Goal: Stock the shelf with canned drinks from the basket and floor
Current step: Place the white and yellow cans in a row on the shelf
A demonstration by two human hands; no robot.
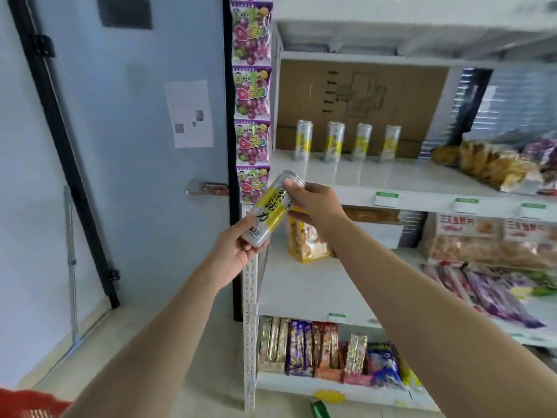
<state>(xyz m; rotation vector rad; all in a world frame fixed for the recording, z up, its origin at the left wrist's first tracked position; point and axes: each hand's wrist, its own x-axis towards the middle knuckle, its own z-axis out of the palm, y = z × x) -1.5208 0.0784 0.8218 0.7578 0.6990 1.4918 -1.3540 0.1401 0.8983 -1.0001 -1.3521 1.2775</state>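
A tall silver and yellow can (272, 208) is tilted in the air in front of the shelf's left post. My left hand (233, 251) grips its bottom end. My right hand (313, 206) holds its upper end, fingers curled round the top. Several matching cans (334, 141) stand upright in a row at the back of the white shelf board (376, 176), in front of a cardboard box (361, 95). A corner of the red basket (27, 402) shows at the bottom left.
Bread packs (494, 167) lie on the right of the can shelf. A yellow snack bag (304, 239) stands one board lower, wrapped snacks (316, 348) fill the bottom board. Grape candy bags (251, 95) hang on the post. A blue door (135, 146) is left. A green object (321, 410) lies on the floor.
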